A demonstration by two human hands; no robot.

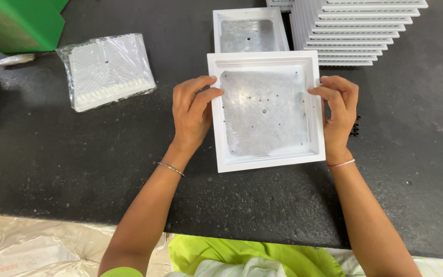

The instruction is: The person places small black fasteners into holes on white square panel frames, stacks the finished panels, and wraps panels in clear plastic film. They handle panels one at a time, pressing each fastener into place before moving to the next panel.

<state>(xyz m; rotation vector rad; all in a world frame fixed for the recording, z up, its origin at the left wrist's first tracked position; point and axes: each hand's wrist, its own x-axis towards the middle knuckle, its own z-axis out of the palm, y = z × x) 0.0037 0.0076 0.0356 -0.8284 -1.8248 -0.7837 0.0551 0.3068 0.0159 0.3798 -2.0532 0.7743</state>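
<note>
**Both hands on square white tray at mid-bench**

Head view: A square white plastic tray with a dull grey metal-look floor (265, 112) lies flat on the black speckled bench top (78, 164), approx centre of pic. Small dark holes dot the floor, w/ one round hole near its middle.

Left hand (193, 114) grips the tray's left rim: fingers (204, 95) curl over the edge onto the inside, palm against the outer wall. Right hand (338, 113) holds the right rim, fingertips (318, 91) pinched on the top edge nr the far corner. Both hands closed on the tray.

Directly beyond the tray, touching or nearly so, sits a second white tray of the same kind (249, 32), partly covered by the first. Beyond-right of the tray: a staggered stack of white ribbed plastic panels (355, 31). Far left of it: a white ribbed panel wrapped in clear plastic film (106, 69), and past that a green box (19, 20). Just right of the tray, by the right hand, a few tiny black bits (356, 125), too small to identify.
</note>
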